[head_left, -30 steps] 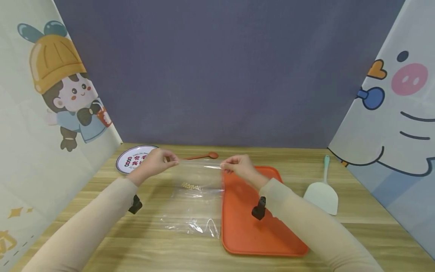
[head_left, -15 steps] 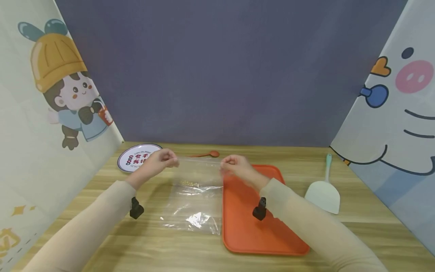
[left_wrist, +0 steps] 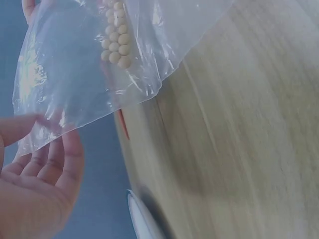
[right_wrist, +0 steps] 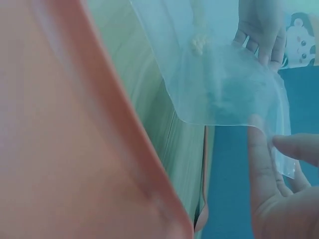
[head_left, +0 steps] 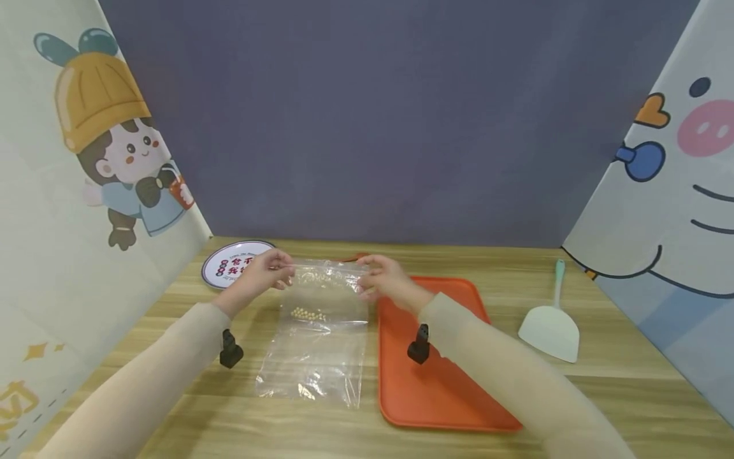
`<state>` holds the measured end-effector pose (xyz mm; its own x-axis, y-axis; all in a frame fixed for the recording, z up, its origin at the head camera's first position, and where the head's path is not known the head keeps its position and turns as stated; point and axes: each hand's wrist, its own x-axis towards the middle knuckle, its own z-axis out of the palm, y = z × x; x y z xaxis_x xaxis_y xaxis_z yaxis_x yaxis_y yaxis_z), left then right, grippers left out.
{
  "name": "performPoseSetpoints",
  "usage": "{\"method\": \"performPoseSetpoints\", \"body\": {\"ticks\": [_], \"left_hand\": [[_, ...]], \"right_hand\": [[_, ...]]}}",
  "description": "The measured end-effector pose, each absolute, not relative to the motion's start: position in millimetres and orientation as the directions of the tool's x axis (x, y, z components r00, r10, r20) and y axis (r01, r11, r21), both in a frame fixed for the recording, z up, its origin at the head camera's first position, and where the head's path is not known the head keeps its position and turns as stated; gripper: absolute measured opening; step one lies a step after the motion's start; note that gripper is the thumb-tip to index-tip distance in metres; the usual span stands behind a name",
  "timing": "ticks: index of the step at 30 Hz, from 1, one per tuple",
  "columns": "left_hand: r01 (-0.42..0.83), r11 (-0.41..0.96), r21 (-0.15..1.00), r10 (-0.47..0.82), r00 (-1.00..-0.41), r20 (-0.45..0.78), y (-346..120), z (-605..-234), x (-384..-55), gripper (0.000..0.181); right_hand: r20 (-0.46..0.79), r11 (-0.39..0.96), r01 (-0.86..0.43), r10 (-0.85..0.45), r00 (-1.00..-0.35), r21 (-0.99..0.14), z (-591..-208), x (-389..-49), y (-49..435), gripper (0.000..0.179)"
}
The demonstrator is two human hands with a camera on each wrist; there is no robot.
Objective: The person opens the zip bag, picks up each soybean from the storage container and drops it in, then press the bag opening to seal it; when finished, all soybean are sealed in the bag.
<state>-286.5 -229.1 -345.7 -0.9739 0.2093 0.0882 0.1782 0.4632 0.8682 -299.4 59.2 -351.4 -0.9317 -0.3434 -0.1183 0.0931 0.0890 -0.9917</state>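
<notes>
A clear plastic zip bag (head_left: 312, 357) hangs between my two hands, its lower part reaching down over the table. Inside it, a cluster of small round cream-coloured balls (left_wrist: 118, 37) lies in the upper half. My left hand (head_left: 260, 277) pinches the bag's upper left corner between thumb and fingers. At the opposite upper corner, my right hand (right_wrist: 289, 199) holds the film between thumb and fingers. The top edge looks wrinkled between the hands; whether the bag's mouth is sealed cannot be told.
An orange-red tray (head_left: 441, 389) lies under my right forearm. A white plate with red characters (head_left: 229, 261) sits behind my left hand. The orange spoon (right_wrist: 202, 216) at the back is mostly hidden in the head view. A pale spatula (head_left: 550, 331) lies far right.
My right hand has shifted left, a little closer to my left hand. The bag's lower end has swung left, and its top edge has slackened. Both hands keep their hold.
</notes>
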Motion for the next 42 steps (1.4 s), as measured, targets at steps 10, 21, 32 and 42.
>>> {"method": "performPoseSetpoints", "body": {"ticks": [10,21,32,42], "left_hand": [[0.14,0.495,0.858,0.274,-0.962,-0.001,-234.3,-361.2,-302.0,0.061],[0.13,0.557,0.82,0.326,-0.943,-0.072,-236.8,-373.3,-311.5,0.08],[0.206,0.718,0.665,0.34,-0.937,-0.076,-226.6,-376.5,-312.7,0.071],[0.216,0.712,0.668,0.344,-0.937,-0.063,-236.5,-357.1,-316.5,0.068]], "right_hand": [[-0.23,0.193,0.173,-0.329,-0.916,-0.966,-363.8,-320.7,54.9,0.052],[-0.286,0.316,0.172,-0.364,-0.886,-0.933,-373.9,-334.5,52.7,0.062],[-0.271,0.436,0.114,-0.318,-0.909,-0.893,-373.6,-329.2,45.9,0.069],[-0.23,0.493,0.05,-0.311,-0.922,-0.869,-339.4,-324.2,69.3,0.057]]}}
